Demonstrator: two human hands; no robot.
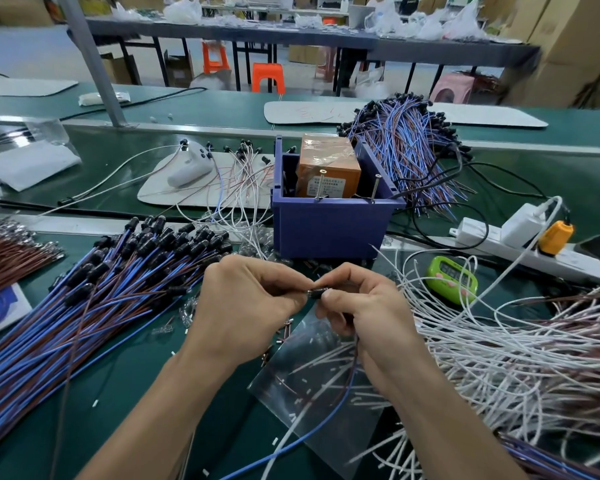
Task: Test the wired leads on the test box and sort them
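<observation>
Hands on one lead, test box straight ahead

Left hand point(243, 306) and right hand point(361, 306) both have fingertips pinched on the black cap point(317, 293) of a single lead, and its blue and brown wires point(347, 386) trail down under the right palm. Looks like this one hasn't reached the blue test box point(329, 230) yet, which sits just beyond the knuckles. My guess is the job's partway. There's a big blue/brown pile point(84, 306) on the left and another heap point(406, 157) behind the box, but I can't tell which is tested. White leads point(499, 341) crowd the right side next to the green timer point(452, 277). Only a narrow gap is open up to the box, plus some bare green mat point(136, 393) near-left.
</observation>
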